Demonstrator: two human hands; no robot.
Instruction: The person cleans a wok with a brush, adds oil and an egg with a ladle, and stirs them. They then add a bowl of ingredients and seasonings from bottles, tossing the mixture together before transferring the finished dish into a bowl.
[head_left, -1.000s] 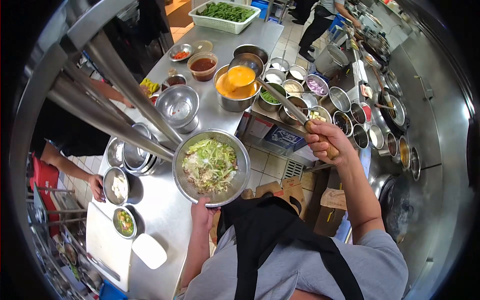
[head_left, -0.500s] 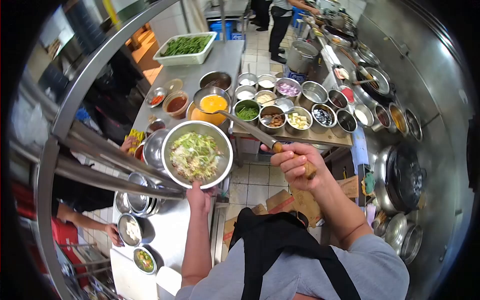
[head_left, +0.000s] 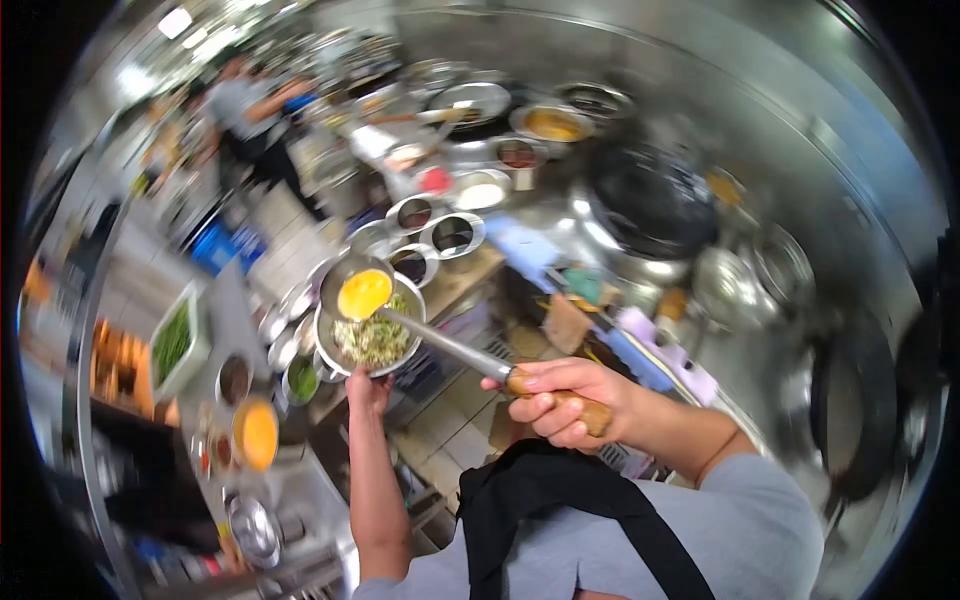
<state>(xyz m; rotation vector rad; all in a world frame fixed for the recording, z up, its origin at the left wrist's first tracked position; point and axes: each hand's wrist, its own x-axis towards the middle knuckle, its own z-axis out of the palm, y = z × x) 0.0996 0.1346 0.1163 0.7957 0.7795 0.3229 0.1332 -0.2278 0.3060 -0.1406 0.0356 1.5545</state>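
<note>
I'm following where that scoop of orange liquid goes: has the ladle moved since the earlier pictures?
Yes. The ladle was above the potful of orange liquid; now it is clear of that, off to its right in the view.

Metal table (head_left: 232, 305); on it, white basket (head_left: 189, 370); orange-filled pot (head_left: 278, 448).

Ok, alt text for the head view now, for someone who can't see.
A person's right hand grips a ladle of yellow liquid, overlapping in view a bowl of chopped food held in the left hand. The kitchen behind is blurred, a dark pan at right.
</note>
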